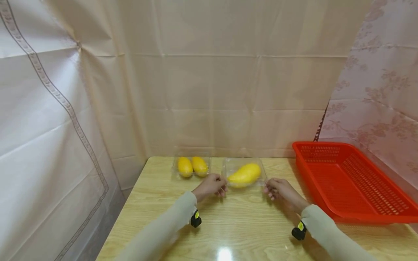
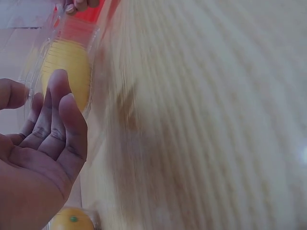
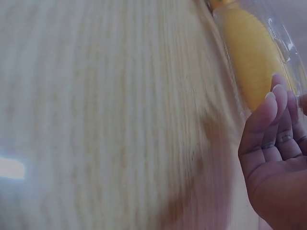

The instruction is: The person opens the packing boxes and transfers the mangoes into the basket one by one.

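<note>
A clear plastic container (image 1: 240,163) with one large yellow mango (image 1: 245,174) in it is between the two hands near the table's back edge. My left hand (image 1: 211,185) pinches its left front corner, the thumb on one side of the rim and the fingertips on the other. At the right front corner, my right hand (image 1: 281,192) holds the rim in the same way; part of its thumb is cut off in the right wrist view. Left of these, a second clear container (image 1: 208,159) bears two smaller yellow mangoes (image 1: 185,167).
A red perforated plastic basket (image 1: 330,210) stands on the right side of the wooden table (image 1: 248,224). Pale cloth (image 1: 209,90) hangs behind the table and along both sides. The second container lies close beside the left hand.
</note>
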{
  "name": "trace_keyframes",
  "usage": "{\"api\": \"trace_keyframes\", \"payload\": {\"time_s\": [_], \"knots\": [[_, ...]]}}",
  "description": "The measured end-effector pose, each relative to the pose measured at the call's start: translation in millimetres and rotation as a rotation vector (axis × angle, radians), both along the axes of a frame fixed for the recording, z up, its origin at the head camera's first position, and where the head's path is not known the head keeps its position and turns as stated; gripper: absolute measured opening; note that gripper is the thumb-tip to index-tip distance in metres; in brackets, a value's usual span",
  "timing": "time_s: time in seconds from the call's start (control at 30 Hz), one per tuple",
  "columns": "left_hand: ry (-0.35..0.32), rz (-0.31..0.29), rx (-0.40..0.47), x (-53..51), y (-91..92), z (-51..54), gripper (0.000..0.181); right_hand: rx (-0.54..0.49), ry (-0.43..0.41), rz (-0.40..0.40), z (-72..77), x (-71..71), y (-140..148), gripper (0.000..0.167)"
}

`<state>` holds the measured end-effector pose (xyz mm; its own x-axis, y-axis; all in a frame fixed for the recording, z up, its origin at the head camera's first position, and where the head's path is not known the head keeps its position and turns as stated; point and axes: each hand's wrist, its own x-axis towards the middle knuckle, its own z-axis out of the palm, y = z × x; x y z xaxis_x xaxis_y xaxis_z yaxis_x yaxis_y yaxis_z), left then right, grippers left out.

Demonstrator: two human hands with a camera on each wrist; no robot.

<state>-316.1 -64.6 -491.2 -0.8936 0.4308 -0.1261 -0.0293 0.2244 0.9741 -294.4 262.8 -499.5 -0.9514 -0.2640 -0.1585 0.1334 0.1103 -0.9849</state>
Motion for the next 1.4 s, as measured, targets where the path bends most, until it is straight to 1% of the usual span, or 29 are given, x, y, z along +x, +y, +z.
{"api": "trace_keyframes", "payload": {"time_s": [0.2,0.33,0.43,0.63,0.73,0.87,1.0,1.13,1.3,1.4], "knots": [[-0.006,-0.052,-0.002,17.2,-5.6,5.5,0.03,0.027,-0.011,0.061,3.5,15.5,5,0.036],[-0.01,-0.093,-0.008,29.4,-13.4,6.4,0.032,-0.011,-0.049,0.127,7.3,27.8,5,0.036],[-0.016,-0.117,-0.015,39.0,-20.1,7.6,0.03,-0.038,-0.073,0.17,9.8,36.5,3,0.034],[-0.038,-0.15,-0.003,57.3,-27.5,6.6,0.026,-0.032,-0.067,0.215,12.4,54.0,1,0.03],[-0.058,-0.159,0.003,65.8,-30.3,5.5,0.027,-0.046,-0.07,0.239,11.7,60.3,1,0.029],[-0.078,-0.157,0.009,76.3,-33.9,3.7,0.027,-0.054,-0.056,0.278,8.8,67.2,0,0.029],[-0.066,-0.15,-0.007,85.9,-38.5,1.5,0.027,-0.062,-0.043,0.322,5.5,73.2,-2,0.03],[-0.053,-0.16,-0.017,94.1,-44.5,0.3,0.028,-0.072,-0.04,0.353,4.1,79.5,-5,0.031],[-0.07,-0.182,0.003,106.1,-52.5,-0.6,0.028,-0.074,-0.031,0.391,3.1,88.0,-8,0.032],[-0.084,-0.195,0.019,112.7,-54.9,0.0,0.029,-0.077,-0.043,0.401,2.5,93.1,-10,0.032]]}}
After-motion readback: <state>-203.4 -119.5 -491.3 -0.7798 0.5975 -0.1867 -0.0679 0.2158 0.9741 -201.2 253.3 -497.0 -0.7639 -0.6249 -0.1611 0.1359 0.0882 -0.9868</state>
